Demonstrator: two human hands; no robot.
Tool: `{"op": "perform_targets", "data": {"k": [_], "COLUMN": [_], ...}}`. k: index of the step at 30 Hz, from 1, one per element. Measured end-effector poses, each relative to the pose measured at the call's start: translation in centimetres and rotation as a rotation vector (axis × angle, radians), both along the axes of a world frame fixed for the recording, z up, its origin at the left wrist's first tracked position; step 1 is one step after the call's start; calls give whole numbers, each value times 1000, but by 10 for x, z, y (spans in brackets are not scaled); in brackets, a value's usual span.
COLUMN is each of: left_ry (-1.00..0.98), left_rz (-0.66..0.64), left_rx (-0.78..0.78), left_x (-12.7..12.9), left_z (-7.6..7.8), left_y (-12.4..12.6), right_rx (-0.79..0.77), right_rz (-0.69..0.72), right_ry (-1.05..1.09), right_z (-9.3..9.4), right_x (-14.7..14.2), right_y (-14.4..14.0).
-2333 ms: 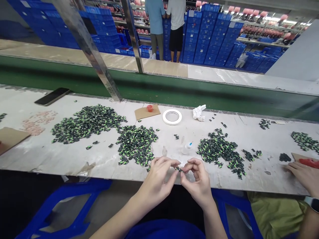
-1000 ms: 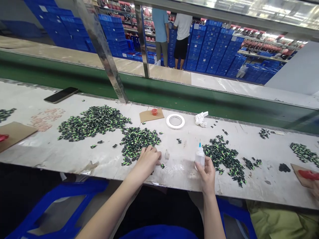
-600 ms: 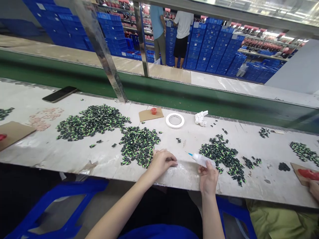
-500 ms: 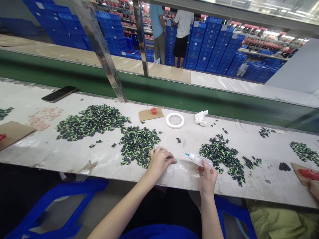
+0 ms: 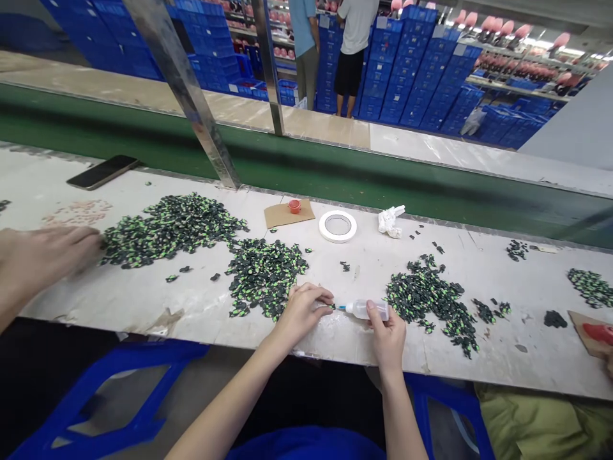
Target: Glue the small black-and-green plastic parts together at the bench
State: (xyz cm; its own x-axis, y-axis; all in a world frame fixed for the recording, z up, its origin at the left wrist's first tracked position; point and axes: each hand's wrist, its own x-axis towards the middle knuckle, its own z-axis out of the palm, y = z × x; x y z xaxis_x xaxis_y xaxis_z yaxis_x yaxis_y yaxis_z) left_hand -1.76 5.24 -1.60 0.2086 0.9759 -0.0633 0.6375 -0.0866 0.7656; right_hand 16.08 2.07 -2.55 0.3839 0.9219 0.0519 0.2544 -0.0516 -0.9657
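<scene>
My left hand point(image 5: 302, 308) pinches a small black and green part point(image 5: 331, 307) at the front of the white bench point(image 5: 335, 345). My right hand point(image 5: 387, 333) holds a small clear glue bottle point(image 5: 366, 310) laid on its side, its blue nozzle touching that part. A pile of black and green parts point(image 5: 266, 273) lies just left of my left hand. Another pile point(image 5: 431, 300) lies right of the bottle.
A larger pile point(image 5: 167, 228), a tape roll point(image 5: 338, 226), cardboard with a red cap point(image 5: 294, 206), a crumpled tissue point(image 5: 390, 220) and a phone point(image 5: 101, 172) sit further back. A co-worker's blurred hand point(image 5: 43, 255) reaches in at left. A green conveyor point(image 5: 335, 179) runs behind; two people stand by blue crates.
My right hand picked up the glue bottle, tipped it sideways and brought the nozzle left to the part in my left hand. A co-worker's hand came in at left.
</scene>
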Motion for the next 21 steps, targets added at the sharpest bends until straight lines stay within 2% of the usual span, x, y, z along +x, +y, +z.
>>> {"op": "perform_targets", "data": {"k": [7,21], "left_ry": [-37,-34], "left_rz": [46,33], "left_rx": [-31,-47], "left_x": [-1,-3], "left_z": [-5,-6], "left_y": [2,3], "right_rx": [-24,-51], "right_rz": [22,24], "right_ry": [24,49], "right_z": [-2,-4], "right_x": [0,0], "right_y": [1,1]}}
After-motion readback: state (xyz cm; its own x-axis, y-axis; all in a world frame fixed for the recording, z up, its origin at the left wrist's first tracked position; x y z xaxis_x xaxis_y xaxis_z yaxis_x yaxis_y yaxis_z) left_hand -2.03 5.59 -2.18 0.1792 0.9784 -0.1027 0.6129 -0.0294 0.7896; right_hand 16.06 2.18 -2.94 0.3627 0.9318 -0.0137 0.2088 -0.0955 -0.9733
